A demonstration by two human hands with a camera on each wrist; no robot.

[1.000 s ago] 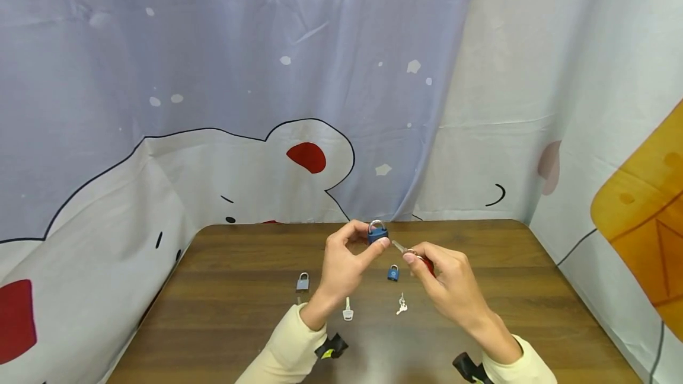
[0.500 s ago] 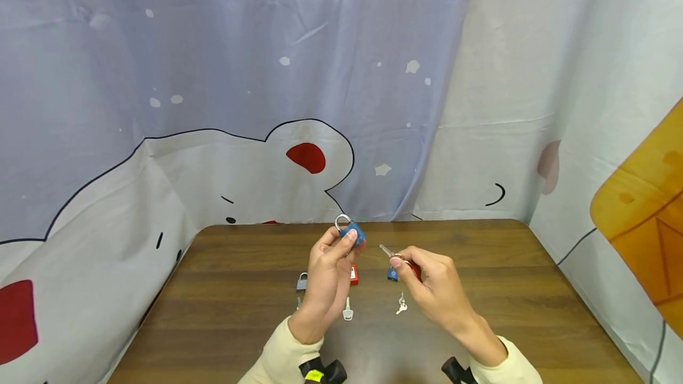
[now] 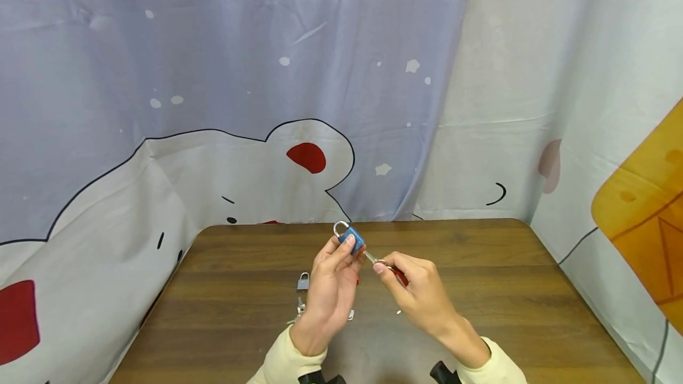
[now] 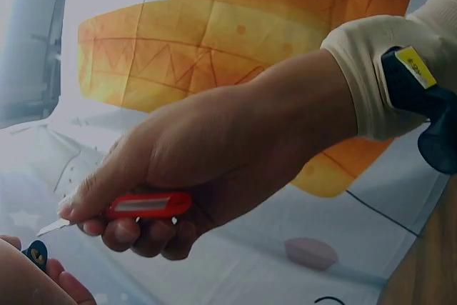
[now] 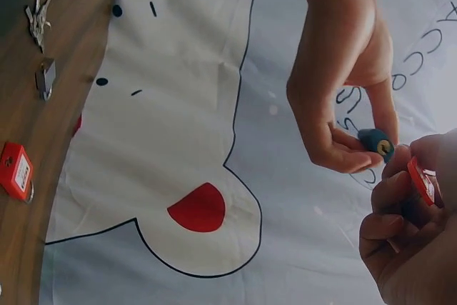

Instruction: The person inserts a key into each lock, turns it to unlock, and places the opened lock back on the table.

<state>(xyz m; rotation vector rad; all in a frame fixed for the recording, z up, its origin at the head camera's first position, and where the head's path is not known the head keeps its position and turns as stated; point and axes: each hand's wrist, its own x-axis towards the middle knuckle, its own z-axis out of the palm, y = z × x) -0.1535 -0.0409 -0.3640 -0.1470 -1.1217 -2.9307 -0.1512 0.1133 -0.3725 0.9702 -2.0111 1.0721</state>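
Note:
My left hand (image 3: pixel 332 286) pinches a blue padlock (image 3: pixel 352 240) between thumb and fingers, its silver shackle up and to the left. The padlock's underside, with a brass keyhole (image 5: pixel 385 147), shows in the right wrist view. My right hand (image 3: pixel 421 292) pinches a silver key (image 3: pixel 370 258) by its head, with a red key tag (image 4: pixel 150 206) hanging against the curled fingers. The key points at the padlock's lower corner, its tip close to the keyhole end. Both hands are raised above the wooden table (image 3: pixel 240 271).
On the table left of my left hand lie a grey padlock (image 3: pixel 303 284) and a bunch of keys (image 5: pixel 38 19). A red padlock (image 5: pixel 16 171) is mostly hidden behind that hand in the head view. A printed curtain (image 3: pixel 267 76) hangs behind the table.
My left hand has moved left and turned the blue padlock so its underside faces the key. My right hand has moved left, bringing the key right up to the padlock.

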